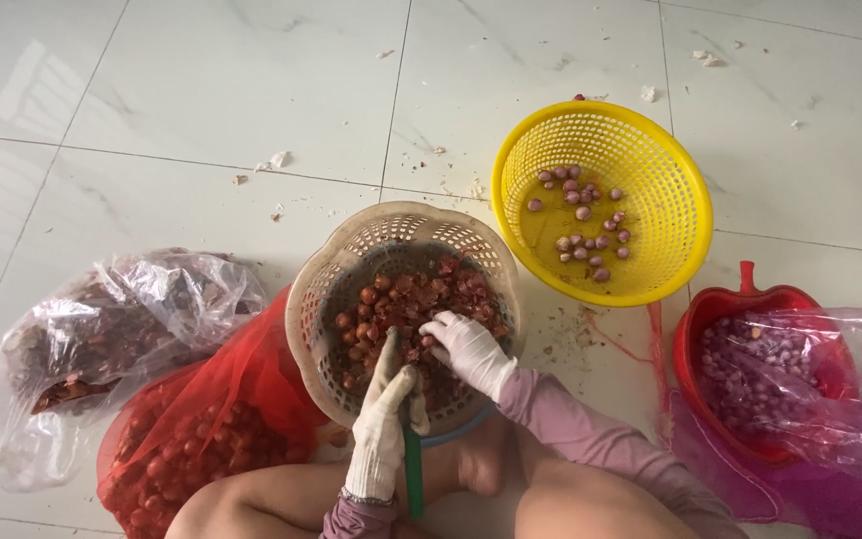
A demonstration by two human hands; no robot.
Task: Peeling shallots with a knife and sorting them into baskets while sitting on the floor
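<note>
While both hands work, shallots [391, 299] lie under the right hand's [471, 344] grip (beige basket [311, 289]).

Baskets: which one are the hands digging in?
The beige basket of unpeeled shallots, nearest the person; both gloved hands reach into it. The yellow basket sits untouched.

Both hands wore white knitted cloth gloves, matt and slightly fuzzy: the left hand [383, 424] and the right hand [471, 351]. The beige basket [313, 284] and the yellow basket [675, 215] were perforated plastic, the yellow one glossier. The shallots [401, 299] had dry, papery skins. The clear bag [162, 299] was thin, crinkled plastic film. The floor tiles [202, 90] were glossy and smooth.
</note>
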